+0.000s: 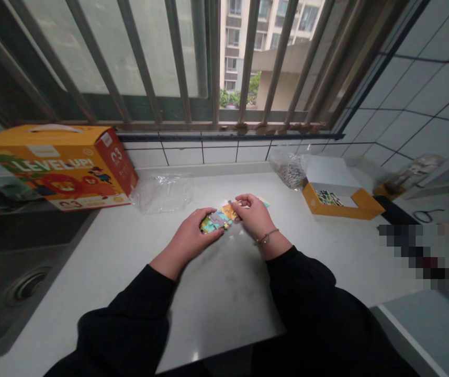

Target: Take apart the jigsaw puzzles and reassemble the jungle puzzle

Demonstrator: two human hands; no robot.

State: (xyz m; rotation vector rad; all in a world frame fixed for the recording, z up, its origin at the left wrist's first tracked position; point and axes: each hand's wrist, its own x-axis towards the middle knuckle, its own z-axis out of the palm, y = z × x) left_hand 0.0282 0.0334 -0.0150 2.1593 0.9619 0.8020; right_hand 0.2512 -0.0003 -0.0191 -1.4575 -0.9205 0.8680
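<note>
A small cluster of joined jigsaw pieces [213, 220], green, teal and grey, is just above or on the white counter. My left hand [190, 236] grips its left end, thumb along the near edge and fingers along the far side. At the right end is an orange jigsaw piece [229, 211]. My right hand [253, 215] pinches at this piece, thumb and fingertips together, partly hiding it. Just behind the right fingers a pale yellow and teal bit [264, 202] shows; the hand covers the rest of it.
On the left a yellow and red carton [63, 170] stands by the sink [52, 256]. Clear plastic wrapping [164, 192] lies beside it. Back right are a bag of small pieces [292, 173] and an open orange box [336, 209] holding pieces. A barred window rises behind the counter [224, 293].
</note>
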